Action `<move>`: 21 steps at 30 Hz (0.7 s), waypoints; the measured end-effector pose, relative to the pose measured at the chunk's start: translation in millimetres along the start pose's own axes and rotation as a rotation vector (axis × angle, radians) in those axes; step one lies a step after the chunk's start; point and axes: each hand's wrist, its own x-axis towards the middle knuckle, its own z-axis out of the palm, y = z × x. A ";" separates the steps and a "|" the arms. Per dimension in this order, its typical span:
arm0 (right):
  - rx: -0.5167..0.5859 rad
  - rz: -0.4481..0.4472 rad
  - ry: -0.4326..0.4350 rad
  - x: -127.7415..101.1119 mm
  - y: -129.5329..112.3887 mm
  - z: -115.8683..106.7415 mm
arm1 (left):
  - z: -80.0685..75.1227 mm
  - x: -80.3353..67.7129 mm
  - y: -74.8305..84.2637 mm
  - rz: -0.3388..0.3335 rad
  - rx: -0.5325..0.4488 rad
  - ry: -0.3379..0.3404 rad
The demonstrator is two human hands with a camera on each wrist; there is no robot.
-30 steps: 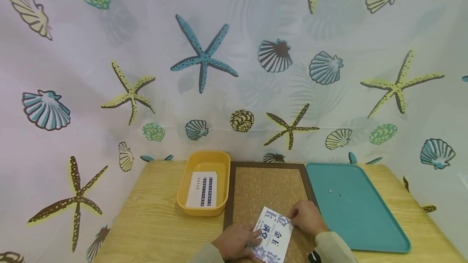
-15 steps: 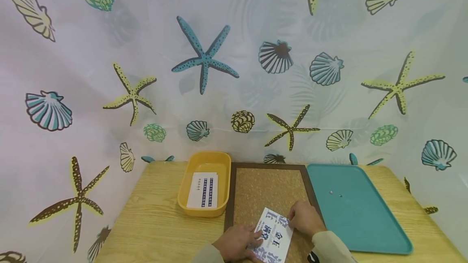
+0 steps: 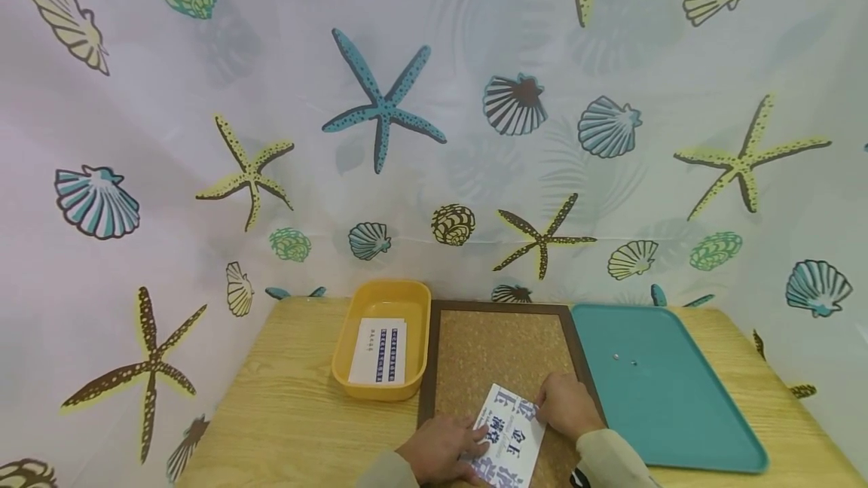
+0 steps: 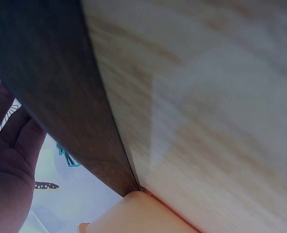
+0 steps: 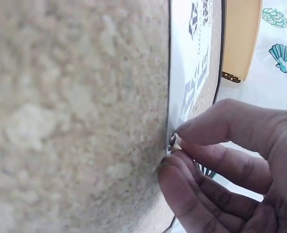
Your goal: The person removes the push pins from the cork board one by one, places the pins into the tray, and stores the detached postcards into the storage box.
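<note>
Seemingly a pin (image 5: 173, 142) hides between right-hand fingers (image 5: 216, 128) at the card (image 3: 510, 435).

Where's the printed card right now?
In the head view the printed card lies on the near part of the cork board, between the left hand and the right hand, left of the teal tray.

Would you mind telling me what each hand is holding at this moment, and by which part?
The right hand pinches the white card with blue print at its far right corner, on the cork board. The left hand presses flat on the card's left edge.
</note>
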 end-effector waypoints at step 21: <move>0.014 0.039 -0.041 0.2 0.0 0.7 | 0.4 0.0 -0.1 0.027 0.034 0.036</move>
